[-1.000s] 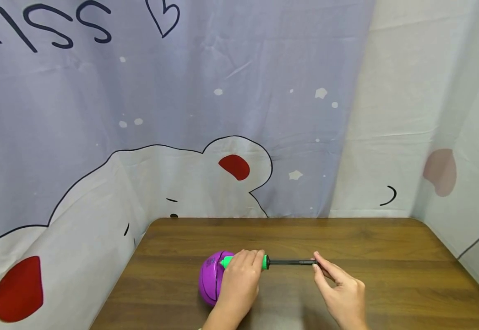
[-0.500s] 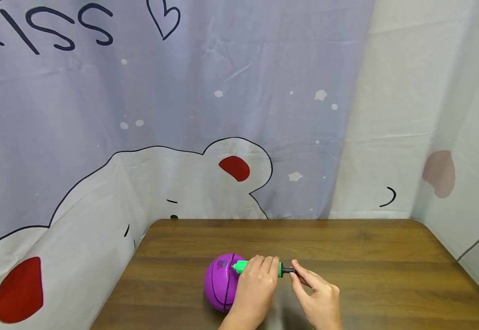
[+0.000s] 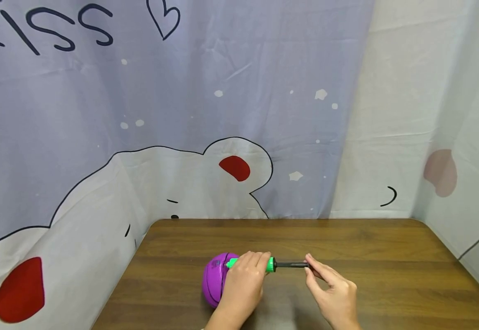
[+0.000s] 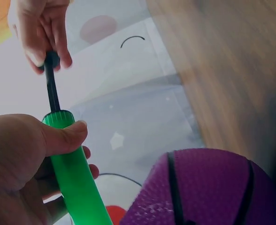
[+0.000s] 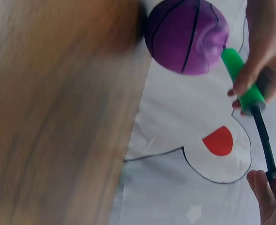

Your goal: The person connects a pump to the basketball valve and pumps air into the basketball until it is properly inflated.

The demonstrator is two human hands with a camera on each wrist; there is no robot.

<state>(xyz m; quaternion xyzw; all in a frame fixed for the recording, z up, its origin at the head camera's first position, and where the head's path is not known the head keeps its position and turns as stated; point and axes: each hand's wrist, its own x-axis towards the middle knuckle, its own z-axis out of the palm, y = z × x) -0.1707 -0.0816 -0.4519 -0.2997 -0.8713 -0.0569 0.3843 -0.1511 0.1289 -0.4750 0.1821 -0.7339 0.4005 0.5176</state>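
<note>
A purple ball (image 3: 213,280) with black seam lines sits on the table, and its surface looks dented near the needle in the right wrist view. The tip of a green hand pump (image 5: 234,61) meets the ball there. My left hand (image 3: 242,286) grips the pump's green barrel, its thumb across the barrel in the left wrist view. My right hand (image 3: 334,291) pinches the black handle (image 4: 51,59) at the end of the pump rod (image 3: 291,265). Part of the rod stands out of the barrel. The left hand hides some of the ball in the head view.
The brown wooden table (image 3: 388,256) spreads out beneath the hands and ball. Behind it and along both sides hangs a printed curtain (image 3: 289,114) with bear drawings and lettering.
The right hand pushed the pump rod into the barrel, then drew it partly out to the right again. Ball and left hand shifted right, then back left.
</note>
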